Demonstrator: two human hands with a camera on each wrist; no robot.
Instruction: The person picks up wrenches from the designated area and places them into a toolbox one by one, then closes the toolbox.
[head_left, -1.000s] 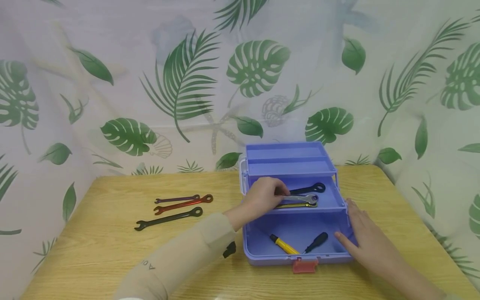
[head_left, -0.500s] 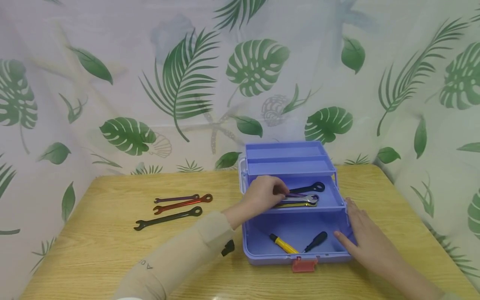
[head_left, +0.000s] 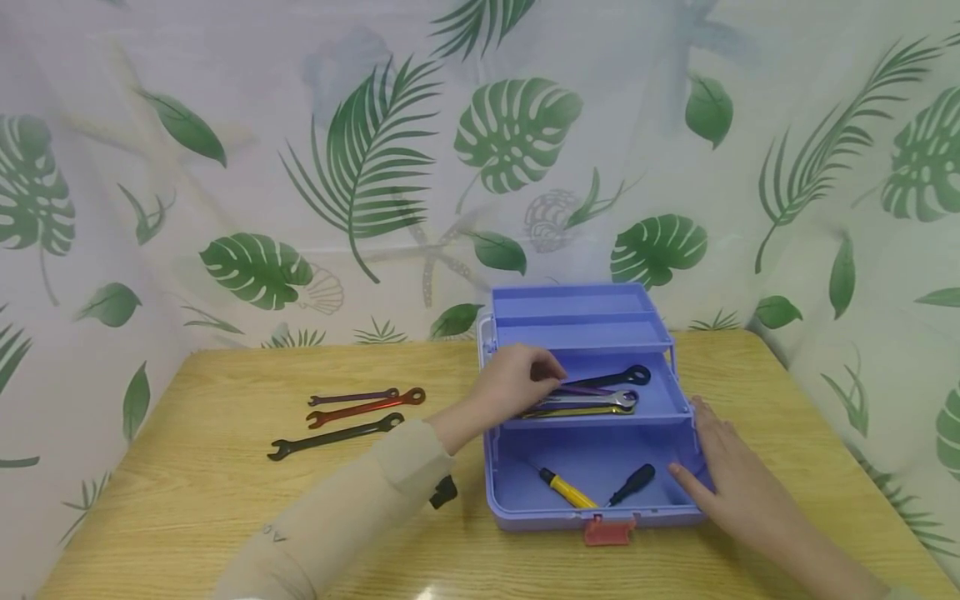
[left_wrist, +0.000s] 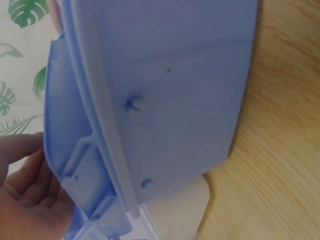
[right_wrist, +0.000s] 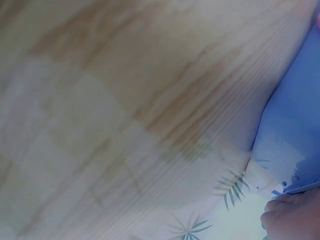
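Observation:
A purple-blue toolbox [head_left: 517, 521] stands with its tiers spread. Its middle tray holds a black wrench [head_left: 626, 377], a purple wrench [head_left: 585, 389], a silver wrench [head_left: 600, 400] and a yellow wrench [head_left: 592, 411]. Over that tray's left end hovers my left hand [head_left: 513, 379], fingers loosely bent; nothing shows in its grasp. The left wrist view shows this hand [left_wrist: 37, 200] beside the tray's edge, its fingertips partly hidden. My right hand [head_left: 738, 475] rests against the toolbox's right side, fingers extended.
On the table's left lie a small purple wrench [head_left: 352, 398], a red wrench [head_left: 367, 408] and a black wrench [head_left: 337, 436]. Inside the toolbox bottom are a yellow-handled tool [head_left: 570, 489] and a black-handled tool [head_left: 633, 483]. A red latch [head_left: 609, 532] hangs in front.
The silver wrench has settled in the middle tray, uncovering the purple one. My left hand has let go of it and drawn back slightly to the left. My right hand stays put.

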